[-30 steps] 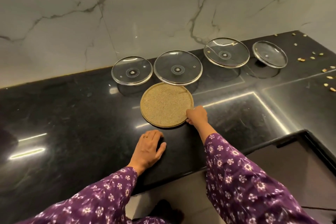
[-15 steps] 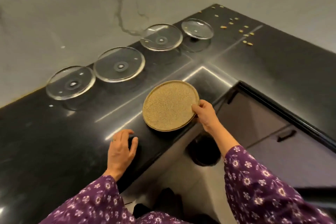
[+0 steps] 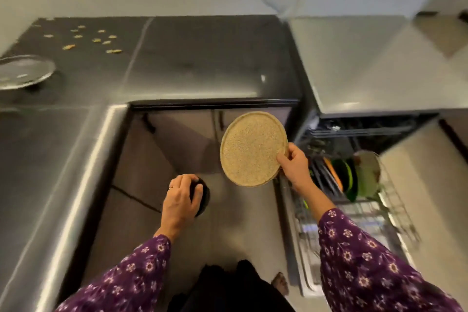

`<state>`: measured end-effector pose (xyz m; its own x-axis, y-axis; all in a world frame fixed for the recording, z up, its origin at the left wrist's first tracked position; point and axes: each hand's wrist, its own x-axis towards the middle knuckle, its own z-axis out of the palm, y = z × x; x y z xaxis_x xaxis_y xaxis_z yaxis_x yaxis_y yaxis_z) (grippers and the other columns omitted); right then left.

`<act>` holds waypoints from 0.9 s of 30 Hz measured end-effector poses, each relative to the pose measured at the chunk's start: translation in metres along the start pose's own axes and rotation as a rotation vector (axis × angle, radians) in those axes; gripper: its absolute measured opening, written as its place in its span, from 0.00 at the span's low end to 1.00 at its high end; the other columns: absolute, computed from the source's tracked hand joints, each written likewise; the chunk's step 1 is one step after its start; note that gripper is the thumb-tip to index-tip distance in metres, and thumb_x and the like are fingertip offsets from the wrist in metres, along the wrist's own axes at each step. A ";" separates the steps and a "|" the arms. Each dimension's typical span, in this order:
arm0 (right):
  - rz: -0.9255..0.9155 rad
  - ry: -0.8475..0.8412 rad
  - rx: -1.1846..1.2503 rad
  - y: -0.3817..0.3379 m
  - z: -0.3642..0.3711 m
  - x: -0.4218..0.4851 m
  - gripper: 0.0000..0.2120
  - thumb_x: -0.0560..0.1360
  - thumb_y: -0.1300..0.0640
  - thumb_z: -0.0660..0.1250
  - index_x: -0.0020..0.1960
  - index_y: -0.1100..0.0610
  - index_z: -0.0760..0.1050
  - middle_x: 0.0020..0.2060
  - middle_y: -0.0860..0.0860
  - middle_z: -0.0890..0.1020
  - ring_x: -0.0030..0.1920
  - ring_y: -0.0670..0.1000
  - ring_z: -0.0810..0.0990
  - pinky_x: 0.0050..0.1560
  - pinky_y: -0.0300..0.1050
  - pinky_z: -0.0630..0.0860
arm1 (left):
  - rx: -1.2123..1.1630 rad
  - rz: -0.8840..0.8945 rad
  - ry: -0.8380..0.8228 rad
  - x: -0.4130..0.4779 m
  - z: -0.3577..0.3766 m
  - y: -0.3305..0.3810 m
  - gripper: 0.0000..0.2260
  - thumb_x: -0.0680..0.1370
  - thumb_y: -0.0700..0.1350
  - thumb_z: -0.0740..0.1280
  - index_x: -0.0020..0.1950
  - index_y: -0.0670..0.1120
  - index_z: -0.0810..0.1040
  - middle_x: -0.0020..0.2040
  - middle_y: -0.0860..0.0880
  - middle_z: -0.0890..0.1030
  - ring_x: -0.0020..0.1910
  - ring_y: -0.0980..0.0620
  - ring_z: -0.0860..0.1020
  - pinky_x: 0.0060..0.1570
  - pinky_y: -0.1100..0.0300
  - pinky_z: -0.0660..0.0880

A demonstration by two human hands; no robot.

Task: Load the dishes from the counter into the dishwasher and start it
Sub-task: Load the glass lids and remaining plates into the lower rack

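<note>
Gripping the speckled tan plate [image 3: 250, 149] by its near right rim, the right hand [image 3: 293, 164] has its thumb on the face and its fingers curled behind. The plate is in the air, tilted so its face shows, above the floor and just left of the open dishwasher [image 3: 359, 132]. The pulled-out lower rack [image 3: 354, 213] lies right of the plate, with orange, green and tan dishes [image 3: 350, 177] standing on edge at its far end; blur smears the wires. The left hand [image 3: 179, 200] is lower and to the left, fingers curled over the top of a dark round dish [image 3: 203, 196], also held clear of the black counter [image 3: 177, 63]. On the far left of the counter sits a glass lid [image 3: 25, 71], with small yellow bits [image 3: 96, 39] scattered beyond it. Both purple floral sleeves [image 3: 367, 261] reach in from the near edge.
</note>
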<state>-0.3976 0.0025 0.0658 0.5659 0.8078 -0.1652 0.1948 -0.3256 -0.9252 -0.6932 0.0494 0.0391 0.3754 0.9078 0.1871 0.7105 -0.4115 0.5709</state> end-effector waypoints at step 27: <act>0.451 -0.022 -0.578 0.359 -0.213 -0.013 0.01 0.75 0.63 0.62 0.46 0.60 0.70 0.40 0.54 0.72 0.39 0.56 0.75 0.36 0.42 0.66 | 0.206 0.367 -1.062 -0.091 0.346 0.150 0.13 0.78 0.49 0.61 0.61 0.50 0.71 0.57 0.54 0.73 0.57 0.54 0.72 0.58 0.61 0.69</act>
<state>-0.1642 -0.2292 -0.1918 0.6759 0.5414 -0.5001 0.3417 -0.8314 -0.4382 -0.4152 -0.1231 -0.1688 0.8249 0.2429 -0.5104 0.5010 -0.7322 0.4613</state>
